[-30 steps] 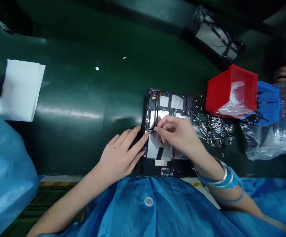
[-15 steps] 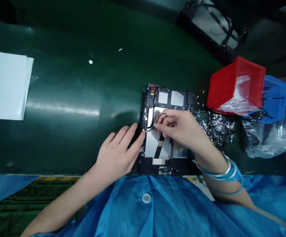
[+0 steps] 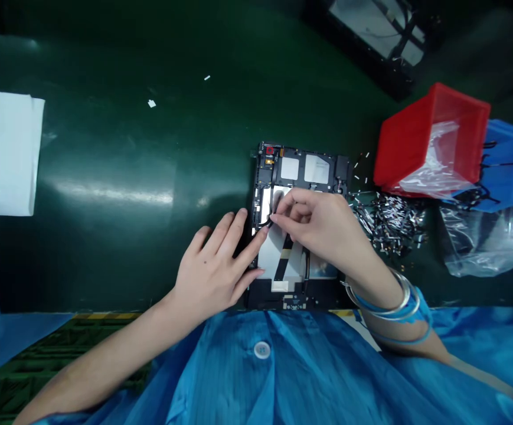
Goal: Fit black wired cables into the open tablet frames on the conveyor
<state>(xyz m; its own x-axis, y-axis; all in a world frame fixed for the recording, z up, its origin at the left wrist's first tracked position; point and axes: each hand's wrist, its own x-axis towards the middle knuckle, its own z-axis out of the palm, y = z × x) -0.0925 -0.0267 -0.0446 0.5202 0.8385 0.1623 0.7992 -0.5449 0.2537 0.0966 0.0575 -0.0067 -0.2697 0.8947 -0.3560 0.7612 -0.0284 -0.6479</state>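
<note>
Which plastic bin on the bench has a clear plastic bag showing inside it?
The red bin: a clear plastic bag shows in its open side. The blue bin beyond it has black cables over it instead.

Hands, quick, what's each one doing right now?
Left hand: open, fingers spread, resting on the tablet frame.
Right hand: closed in a pinch, holding a thin black cable.

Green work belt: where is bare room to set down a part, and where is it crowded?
Bare green belt lies between the white paper stack and the tablet frame. Right of the frame is crowded: metal parts pile, red bin, blue bin.
</note>
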